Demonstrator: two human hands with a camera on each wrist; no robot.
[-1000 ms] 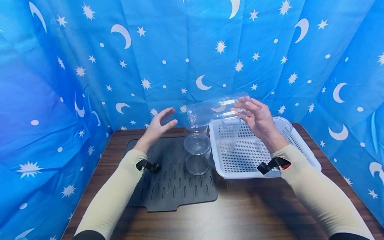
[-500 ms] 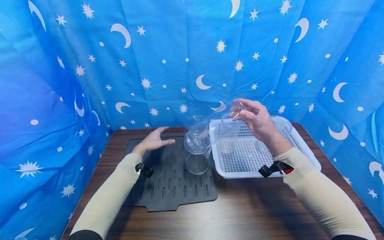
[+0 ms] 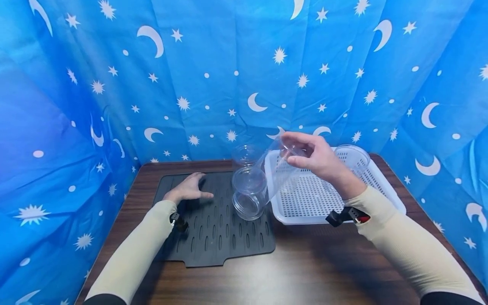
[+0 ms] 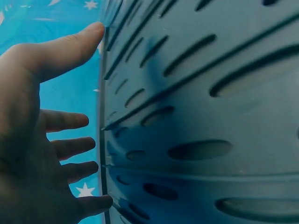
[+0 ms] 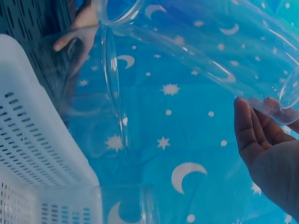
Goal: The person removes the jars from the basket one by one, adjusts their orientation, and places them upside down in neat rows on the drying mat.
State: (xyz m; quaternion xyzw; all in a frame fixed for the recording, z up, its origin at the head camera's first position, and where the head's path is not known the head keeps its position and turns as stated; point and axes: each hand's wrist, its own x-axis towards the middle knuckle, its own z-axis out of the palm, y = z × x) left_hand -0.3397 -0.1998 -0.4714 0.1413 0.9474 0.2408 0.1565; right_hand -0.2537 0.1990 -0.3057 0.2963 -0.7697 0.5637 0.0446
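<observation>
A clear plastic jar (image 5: 201, 51) slants through the air, its neck pointing down toward the mat. My right hand (image 3: 314, 159) grips it by the base end, thumb and fingers at the sides, as the right wrist view (image 5: 271, 140) also shows. Low over the dark ribbed mat (image 3: 225, 237) my left hand (image 3: 187, 188) is spread with thumb apart, holding nothing. Two more clear jars stand near the mat's right side, a front jar (image 3: 249, 180) and a back jar (image 3: 245, 154). In the head view the held jar's neck overlaps the front jar.
A white perforated basket (image 3: 301, 219) sits on the right of the wooden table (image 3: 289, 271), with clear jars in it, one jar (image 3: 354, 159) at its back right corner. Blue cloth (image 3: 213, 51) with stars and moons surrounds the table at the back and sides.
The held jar has swung from nearly level to steeply tilted, neck downward, as my right hand shifted left and lower. My left hand has dropped down toward the mat.
</observation>
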